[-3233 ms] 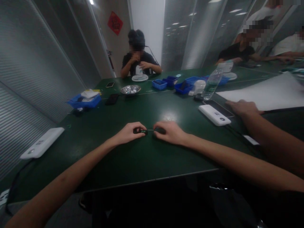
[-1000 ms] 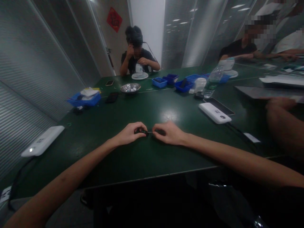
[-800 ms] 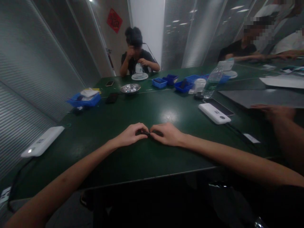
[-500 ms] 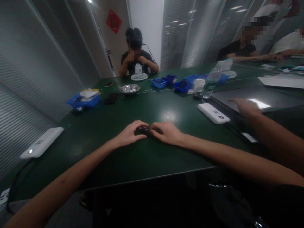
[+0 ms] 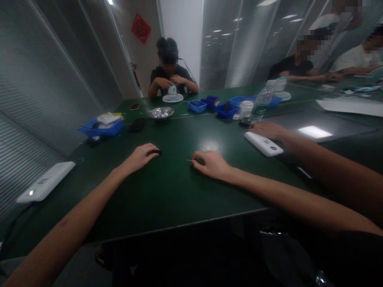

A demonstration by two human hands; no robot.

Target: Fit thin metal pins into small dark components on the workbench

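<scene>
My left hand pinches a small black piece between thumb and fingertips, just above the green table. To its right, my right hand is closed around a slim tool, whose thin metal shaft sticks out leftward from the fingertips. A dark area shows inside the curled fingers; whether it is the tool's handle or shadow I cannot tell. The two hands are apart, with bare tabletop between them.
A co-worker's hand reaches in from the right beside a white power bank. Another white device lies left. Farther back are a metal bowl, blue trays, a bottle and a person behind a small fan.
My left hand has moved left, away from my right hand, with the black piece in it. The co-worker's hand has moved left to the white power bank. The person opposite has lowered their hands.
</scene>
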